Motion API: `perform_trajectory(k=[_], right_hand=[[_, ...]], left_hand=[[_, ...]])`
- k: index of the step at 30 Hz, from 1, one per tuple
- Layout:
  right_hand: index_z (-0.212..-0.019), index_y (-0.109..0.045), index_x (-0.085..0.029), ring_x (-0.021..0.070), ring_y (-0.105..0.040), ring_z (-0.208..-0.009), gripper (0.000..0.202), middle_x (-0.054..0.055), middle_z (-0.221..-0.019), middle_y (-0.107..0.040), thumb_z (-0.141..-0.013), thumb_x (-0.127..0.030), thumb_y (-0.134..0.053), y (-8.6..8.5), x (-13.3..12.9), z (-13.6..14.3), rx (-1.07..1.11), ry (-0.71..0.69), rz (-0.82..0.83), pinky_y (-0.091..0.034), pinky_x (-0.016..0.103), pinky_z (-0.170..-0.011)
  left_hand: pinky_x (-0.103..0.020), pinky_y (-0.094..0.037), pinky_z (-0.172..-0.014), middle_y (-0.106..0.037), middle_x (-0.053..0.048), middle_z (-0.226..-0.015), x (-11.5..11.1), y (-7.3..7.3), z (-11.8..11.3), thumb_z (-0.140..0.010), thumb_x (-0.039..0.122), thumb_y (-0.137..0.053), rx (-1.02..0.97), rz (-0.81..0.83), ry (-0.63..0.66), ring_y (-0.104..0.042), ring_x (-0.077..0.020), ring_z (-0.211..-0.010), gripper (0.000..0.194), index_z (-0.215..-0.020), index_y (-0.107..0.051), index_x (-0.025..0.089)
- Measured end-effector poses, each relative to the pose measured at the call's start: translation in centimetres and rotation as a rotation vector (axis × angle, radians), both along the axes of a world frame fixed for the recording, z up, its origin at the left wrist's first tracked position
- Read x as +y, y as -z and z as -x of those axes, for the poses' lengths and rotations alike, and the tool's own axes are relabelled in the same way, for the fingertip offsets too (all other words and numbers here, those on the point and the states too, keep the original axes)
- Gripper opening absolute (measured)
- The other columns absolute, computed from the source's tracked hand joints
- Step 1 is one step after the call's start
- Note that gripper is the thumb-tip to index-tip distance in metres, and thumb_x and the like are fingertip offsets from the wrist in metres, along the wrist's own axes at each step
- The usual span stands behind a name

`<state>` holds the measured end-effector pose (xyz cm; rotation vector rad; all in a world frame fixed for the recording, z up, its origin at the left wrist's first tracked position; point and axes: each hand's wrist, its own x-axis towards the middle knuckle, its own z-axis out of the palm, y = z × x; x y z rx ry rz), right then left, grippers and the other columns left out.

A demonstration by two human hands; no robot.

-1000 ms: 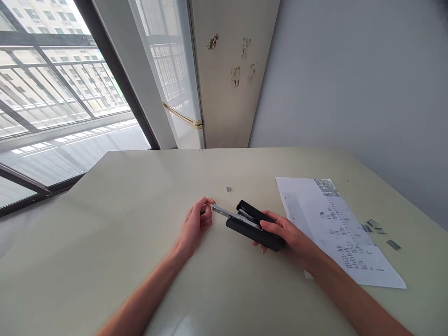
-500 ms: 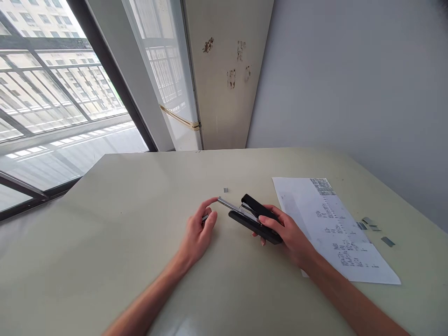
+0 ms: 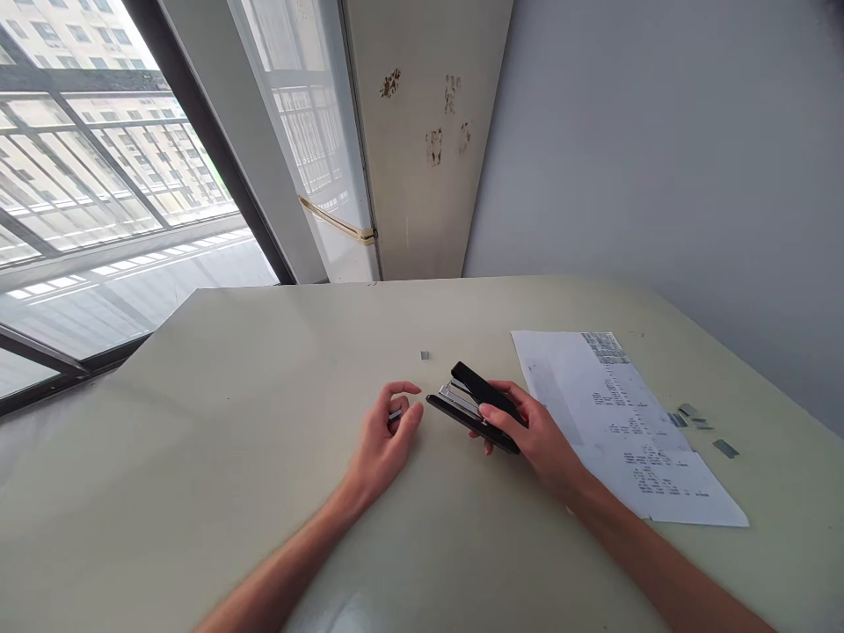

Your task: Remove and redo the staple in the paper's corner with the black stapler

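Observation:
My right hand (image 3: 537, 435) grips a black stapler (image 3: 491, 393) whose top arm is lifted away from the base, baring the silver staple channel between them. Just left of its front end is my left hand (image 3: 389, 435), the index finger reaching toward the stapler without clearly touching it. A small grey strip of staples (image 3: 395, 415) shows among the curled fingers of that hand, mostly hidden by them. Beyond both hands, a short piece of staples (image 3: 425, 355) lies on the table.
Printed paper (image 3: 567, 387) lies flat on the pale table (image 3: 264, 387), partly under my right forearm. Several loose staple strips (image 3: 726, 448) are scattered at its right. A grey wall (image 3: 659, 149) borders the table on the right, and a window (image 3: 98, 149) is at the left.
The silver channel that stuck out from the stapler's front has slid back inside it. My left hand has moved slightly right, following it in, and its index finger has come off the channel's tip.

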<state>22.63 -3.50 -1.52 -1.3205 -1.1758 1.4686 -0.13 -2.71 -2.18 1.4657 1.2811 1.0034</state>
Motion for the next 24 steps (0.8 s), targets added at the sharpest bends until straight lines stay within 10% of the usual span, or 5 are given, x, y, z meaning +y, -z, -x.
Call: perform_trajectory(k=[14,24], right_hand=[[-0.123,-0.063,-0.028,0.0277,-0.071,-0.105,0.040,0.007,-0.117,-0.075,-0.092,-0.053,-0.068,3.0,0.3,-0.6,-0.506,0.239,-0.366,-0.059,0.041,-0.087],[-0.127,-0.056,-0.022,0.0315,-0.068,-0.101,0.044,0.014,-0.121,-0.071,-0.097,-0.055,-0.057,4.8,3.2,-0.4,-0.728,0.269,-0.486,-0.056,0.048,-0.084]], left_hand=[[-0.021,-0.028,-0.050,-0.024,0.008,-0.062,2.1,0.2,1.0,-0.088,0.025,-0.067,-0.802,0.378,-0.050,-0.023,-0.0082,-0.053,0.019,-0.074,-0.057,0.017],[-0.025,-0.058,-0.079,-0.071,-0.015,-0.103,2.7,0.7,1.9,-0.098,0.026,-0.053,-1.180,0.558,-0.164,-0.070,-0.0163,-0.089,0.026,-0.106,-0.070,0.008]])
